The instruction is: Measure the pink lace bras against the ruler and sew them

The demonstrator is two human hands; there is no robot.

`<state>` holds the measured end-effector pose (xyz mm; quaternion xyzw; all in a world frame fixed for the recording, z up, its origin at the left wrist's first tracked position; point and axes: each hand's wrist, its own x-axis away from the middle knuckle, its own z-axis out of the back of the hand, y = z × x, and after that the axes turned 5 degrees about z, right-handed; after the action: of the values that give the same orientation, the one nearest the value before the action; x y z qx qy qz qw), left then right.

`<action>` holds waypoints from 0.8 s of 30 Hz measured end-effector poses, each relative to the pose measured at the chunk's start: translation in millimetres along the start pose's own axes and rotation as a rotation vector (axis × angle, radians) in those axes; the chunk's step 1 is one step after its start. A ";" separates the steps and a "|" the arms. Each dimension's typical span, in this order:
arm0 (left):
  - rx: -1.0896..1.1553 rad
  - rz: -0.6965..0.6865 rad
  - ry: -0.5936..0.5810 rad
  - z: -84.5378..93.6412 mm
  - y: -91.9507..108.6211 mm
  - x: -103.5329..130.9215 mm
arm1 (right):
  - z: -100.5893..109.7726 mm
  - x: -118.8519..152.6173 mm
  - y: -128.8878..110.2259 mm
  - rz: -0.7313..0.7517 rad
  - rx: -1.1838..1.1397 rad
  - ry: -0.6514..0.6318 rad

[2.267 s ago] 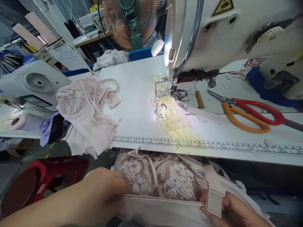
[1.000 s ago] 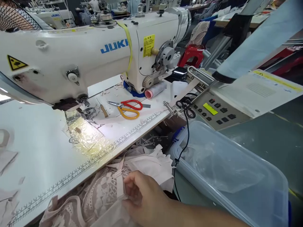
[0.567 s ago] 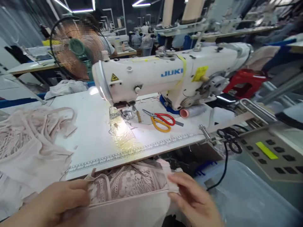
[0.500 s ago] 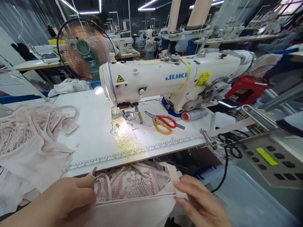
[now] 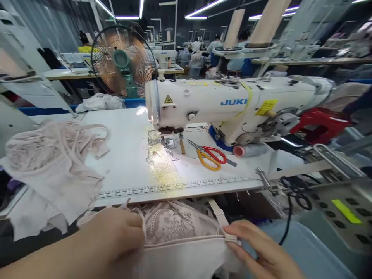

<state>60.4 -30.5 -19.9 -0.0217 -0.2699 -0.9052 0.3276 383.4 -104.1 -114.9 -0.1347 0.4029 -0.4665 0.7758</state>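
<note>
A pale pink lace bra point(image 5: 171, 223) is stretched between my two hands, just below the front edge of the sewing table. My left hand point(image 5: 116, 232) is closed on its left part, the fingertips partly hidden. At the other end my right hand point(image 5: 258, 244) pinches the edge beside a strap, thumb and fingers pressed together. Behind it, a white sewing machine point(image 5: 200, 102) stands on the table point(image 5: 124, 155). Scissors point(image 5: 209, 155) with one red and one orange handle lie on the tabletop, right of the needle area.
A heap of pale pink garments point(image 5: 58, 162) hangs over the table's left side. A thread cone point(image 5: 250, 150) lies near the machine base. At right are a metal tape guide point(image 5: 267, 182), a control box point(image 5: 340, 217) and a blue bin point(image 5: 308, 248). A fan point(image 5: 123, 60) stands behind.
The view has swung left, so everything sits further right in the picture. Both hands still hold the bra, its edge still drawn out between them.
</note>
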 end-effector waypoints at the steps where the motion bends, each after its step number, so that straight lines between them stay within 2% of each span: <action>1: -0.016 0.037 -0.045 2.8 3.5 -3.3 | -1.1 -6.6 0.5 -0.022 0.052 -0.010; 3: -0.043 0.072 -0.099 7.2 9.3 -8.7 | -7.0 -23.7 -8.0 -0.020 0.101 0.008; 5: -0.083 0.084 -0.097 9.0 13.9 -12.0 | -19.7 -42.8 -28.8 0.029 0.016 -0.015; 6: -0.105 0.089 -0.088 9.0 15.9 -12.9 | -28.8 -51.9 -41.7 0.046 -0.070 -0.092; 8: -0.135 0.097 -0.073 8.7 18.8 -13.1 | -50.6 -68.2 -66.3 0.023 -0.214 -0.327; 10: -0.138 0.105 -0.081 8.8 19.9 -11.3 | -71.8 -80.5 -83.4 -0.140 -0.289 -0.499; 12: -0.109 0.124 -0.112 9.6 18.7 -7.7 | -85.9 -88.1 -91.5 -0.267 -0.388 -0.569; 14: -0.052 0.170 -0.119 10.1 15.7 -3.4 | -90.6 -91.9 -93.8 -0.338 -0.472 -0.576; 17: 0.021 0.218 -0.092 8.5 10.0 1.9 | -86.4 -94.1 -94.0 -0.394 -0.506 -0.577; 24: -0.006 0.126 -0.062 7.5 5.4 2.2 | -81.8 -96.2 -94.6 -0.410 -0.510 -0.598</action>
<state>60.9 -31.4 -10.4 -0.0677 -0.2754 -0.8825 0.3751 240.7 -60.5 -63.8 -0.5279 0.2281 -0.4369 0.6917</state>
